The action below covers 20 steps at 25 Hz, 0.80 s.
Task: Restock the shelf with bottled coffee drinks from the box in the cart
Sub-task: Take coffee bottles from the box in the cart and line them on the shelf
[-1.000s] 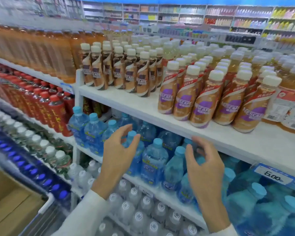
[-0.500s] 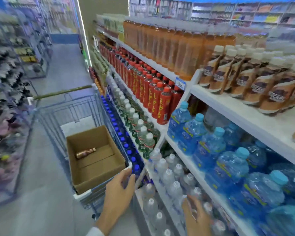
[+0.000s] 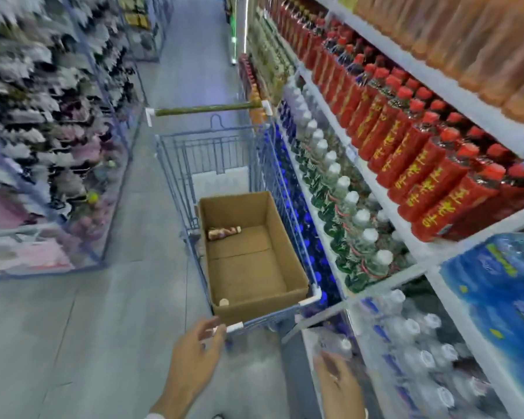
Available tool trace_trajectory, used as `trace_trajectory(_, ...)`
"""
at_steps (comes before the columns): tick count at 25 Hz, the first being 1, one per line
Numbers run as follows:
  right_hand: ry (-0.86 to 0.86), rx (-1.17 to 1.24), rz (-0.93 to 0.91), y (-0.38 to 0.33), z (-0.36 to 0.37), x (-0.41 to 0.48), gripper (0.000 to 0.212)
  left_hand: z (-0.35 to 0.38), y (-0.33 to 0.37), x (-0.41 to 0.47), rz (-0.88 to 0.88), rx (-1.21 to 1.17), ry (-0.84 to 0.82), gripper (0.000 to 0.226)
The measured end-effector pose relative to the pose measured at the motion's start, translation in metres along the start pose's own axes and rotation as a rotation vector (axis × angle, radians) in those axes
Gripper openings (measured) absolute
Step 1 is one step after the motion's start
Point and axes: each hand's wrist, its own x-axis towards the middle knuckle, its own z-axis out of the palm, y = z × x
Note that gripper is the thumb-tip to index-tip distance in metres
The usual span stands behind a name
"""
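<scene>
An open cardboard box (image 3: 288,261) sits in the near end of a blue wire cart (image 3: 176,164) in the aisle. One bottled coffee drink (image 3: 224,232) lies on its side at the box's far left. A pale cap of a second bottle (image 3: 224,302) shows at the box's near left corner. My left hand (image 3: 194,364) hovers open just before the cart's near rim, holding nothing. My right hand (image 3: 339,385) is low at the bottom edge, fingers relaxed, empty. The coffee shelf is out of view.
Shelving runs along the right: red bottles (image 3: 421,164), white-capped green bottles (image 3: 339,189), blue water bottles (image 3: 502,291), clear bottles (image 3: 421,352) low down. The cart's green handle (image 3: 206,109) faces away. Racks of goods (image 3: 43,116) line the left; grey floor (image 3: 73,328) lies between.
My view swung from the coffee shelf down and left to the cart. Both hands dropped away from the shelf; my left hand moved towards the cart's near rim.
</scene>
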Motion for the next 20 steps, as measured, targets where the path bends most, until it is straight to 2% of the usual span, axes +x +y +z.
trace_trajectory(1,0.08,0.061,-0.038,-0.004,0.017,0.012,0.011,-0.006,-0.001,0.009,-0.019,0.006,0.004,0.008)
trace_trajectory(2,0.096,0.021,-0.048,-0.004,0.023,0.021,0.012,-0.01,-0.003,0.018,-0.042,0.001,0.01,0.009)
trace_trajectory(4,-0.039,-0.098,-0.066,-0.017,0.038,0.031,0.01,-0.013,-0.004,0.034,-0.082,-0.005,0.022,0.01)
trace_trajectory(8,-0.188,-0.27,-0.066,-0.042,0.063,0.086,0.013,-0.008,-0.008,0.065,-0.148,0.006,0.078,0.01)
trace_trajectory(14,-0.41,-0.39,-0.132,-0.088,0.1,0.201,0.016,0.019,0.015,0.131,-0.29,0.027,0.16,0.012)
trace_trajectory(16,-0.491,-0.49,-0.153,-0.1,0.113,0.241,0.027,0.027,0.024,0.16,-0.314,0.022,0.201,0.01)
trace_trajectory(20,-0.792,-0.727,-0.15,-0.092,0.152,0.304,0.047,0.039,0.023,0.22,-0.369,-0.001,0.275,0.015)
